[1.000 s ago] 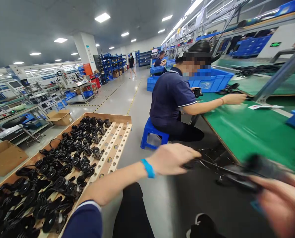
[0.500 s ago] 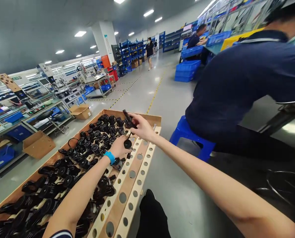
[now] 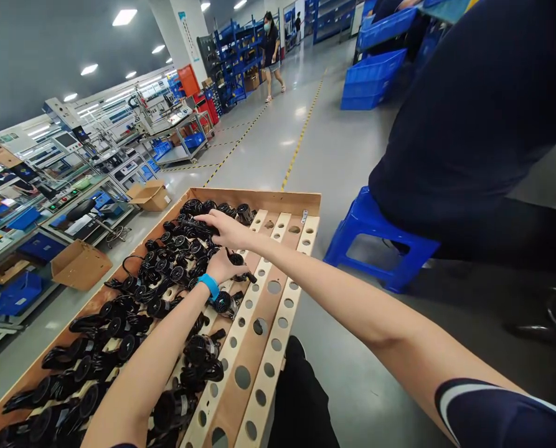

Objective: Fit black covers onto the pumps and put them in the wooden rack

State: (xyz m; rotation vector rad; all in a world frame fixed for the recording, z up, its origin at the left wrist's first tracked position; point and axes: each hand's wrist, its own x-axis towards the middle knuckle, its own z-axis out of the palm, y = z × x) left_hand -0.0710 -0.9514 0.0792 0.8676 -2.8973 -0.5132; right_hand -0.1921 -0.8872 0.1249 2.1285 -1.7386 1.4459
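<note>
My left hand (image 3: 224,267), with a blue wristband (image 3: 209,287), is closed around a black motor-like part (image 3: 238,261). A stubby dark end of that part sticks out to the right of my thumb. Just beyond it, my right hand (image 3: 231,231) grips a bundle of black cable (image 3: 198,226), its fingers pointing left above the other parts. Both hands are over a wooden tray (image 3: 278,200) with rows of similar black finned round parts (image 3: 179,274) and coiled cables. Wooden strips with round holes (image 3: 282,323) run along the tray's right side.
A person sits close on the right on a blue plastic stool (image 3: 380,239). Blue crates (image 3: 371,81) stand beyond. Cardboard boxes (image 3: 80,264) and workbenches line the left. Another person (image 3: 271,53) walks in the aisle. My leg is beside the tray's right edge.
My right hand has moved left with the cable bundle, now low over the parts. My left hand stays closed on its part, slightly turned. The view has tilted downward.
</note>
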